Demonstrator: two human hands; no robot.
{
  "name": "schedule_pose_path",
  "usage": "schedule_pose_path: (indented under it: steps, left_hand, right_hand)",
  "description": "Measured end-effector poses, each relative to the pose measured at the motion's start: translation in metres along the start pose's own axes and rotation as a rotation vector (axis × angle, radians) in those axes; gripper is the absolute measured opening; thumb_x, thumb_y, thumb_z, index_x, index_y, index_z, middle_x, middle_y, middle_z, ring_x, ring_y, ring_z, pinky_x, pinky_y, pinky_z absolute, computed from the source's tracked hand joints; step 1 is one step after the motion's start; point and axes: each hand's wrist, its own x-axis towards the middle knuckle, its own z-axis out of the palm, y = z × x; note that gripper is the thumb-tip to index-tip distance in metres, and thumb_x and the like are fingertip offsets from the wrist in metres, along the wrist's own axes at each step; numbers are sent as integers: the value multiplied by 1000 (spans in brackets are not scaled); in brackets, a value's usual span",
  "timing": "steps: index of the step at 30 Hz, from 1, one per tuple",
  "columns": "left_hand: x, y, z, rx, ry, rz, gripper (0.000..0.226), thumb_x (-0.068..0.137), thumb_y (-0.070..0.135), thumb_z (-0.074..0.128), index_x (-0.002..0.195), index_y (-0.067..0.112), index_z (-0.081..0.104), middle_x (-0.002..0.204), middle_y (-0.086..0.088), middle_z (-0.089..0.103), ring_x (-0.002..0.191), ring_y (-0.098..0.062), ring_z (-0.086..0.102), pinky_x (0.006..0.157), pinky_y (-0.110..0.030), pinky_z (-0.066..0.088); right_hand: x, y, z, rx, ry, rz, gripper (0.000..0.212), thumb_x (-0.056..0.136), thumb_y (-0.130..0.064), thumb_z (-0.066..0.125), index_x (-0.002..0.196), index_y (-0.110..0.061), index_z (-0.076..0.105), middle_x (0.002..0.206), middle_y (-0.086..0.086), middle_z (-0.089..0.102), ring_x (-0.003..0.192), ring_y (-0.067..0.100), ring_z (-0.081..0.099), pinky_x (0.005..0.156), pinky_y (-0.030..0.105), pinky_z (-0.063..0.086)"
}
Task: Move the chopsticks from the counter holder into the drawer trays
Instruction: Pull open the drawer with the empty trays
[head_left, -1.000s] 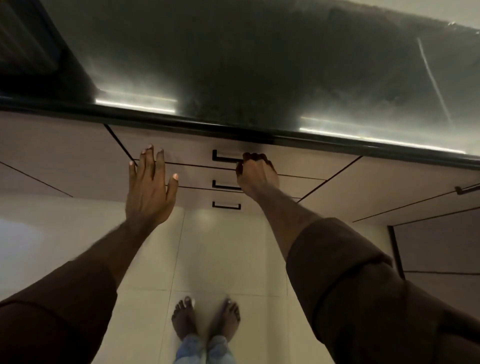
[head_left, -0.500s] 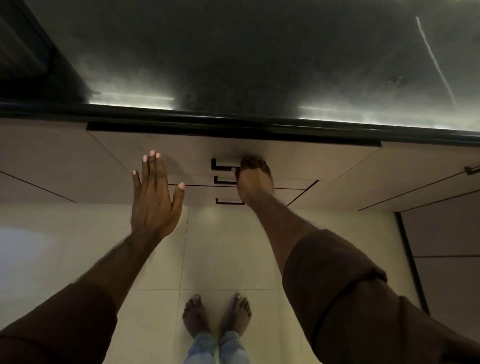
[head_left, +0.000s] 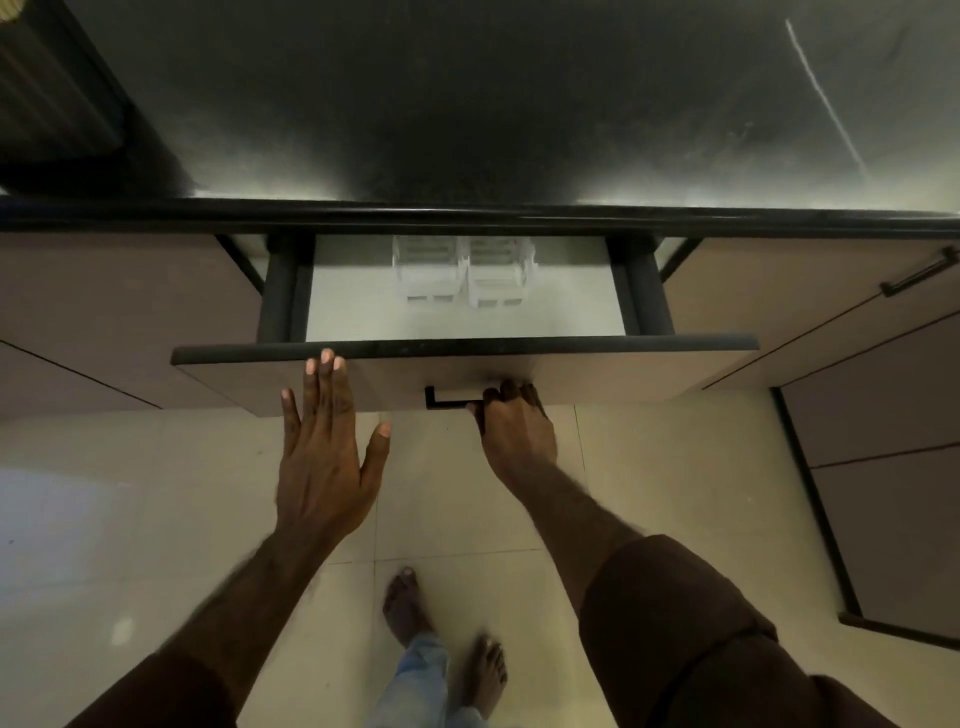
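The top drawer (head_left: 597, 382) under the dark counter stands pulled partly out. Two white plastic trays (head_left: 462, 270) sit side by side at the back of its pale floor. My right hand (head_left: 511, 423) grips the right end of the black drawer handle (head_left: 447, 401). My left hand (head_left: 324, 447) is flat with fingers straight, its fingertips against the drawer front near the top edge. No chopsticks or holder can be made out; a ribbed dark object (head_left: 47, 88) sits at the counter's far left.
The black counter (head_left: 493, 104) spans the top of the view, its edge overhanging the drawer. Closed cabinet fronts flank the drawer, one at right with a bar handle (head_left: 919, 273). My bare feet (head_left: 441, 639) stand on pale floor tiles below.
The drawer has slid out from nearly closed to well open, pulled by my right hand on the handle. The white trays have come into sight. My left hand stayed flat on the front.
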Motion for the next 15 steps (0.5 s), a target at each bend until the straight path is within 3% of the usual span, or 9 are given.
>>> schedule_pose_path:
  steps: [10,15]
  left_hand:
    - [-85,21,-7,23,5,1,76,97,50,26,152,9,-7,162,-8,-4,150,-20,-8,121,-48,3]
    - [-123,34,-16,41,-22,-6,76,97,50,27,153,10,-5,162,-6,-5,149,-17,-12,121,-44,-1]
  right_hand:
    - [-88,3,18,15,23,-17,24,95,-25,61,114,-11,66,119,11,63,109,30,59,86,40,53]
    - [-138,3,18,9,-29,-16,24,94,-24,63,114,-11,67,112,11,67,101,28,64,84,39,54]
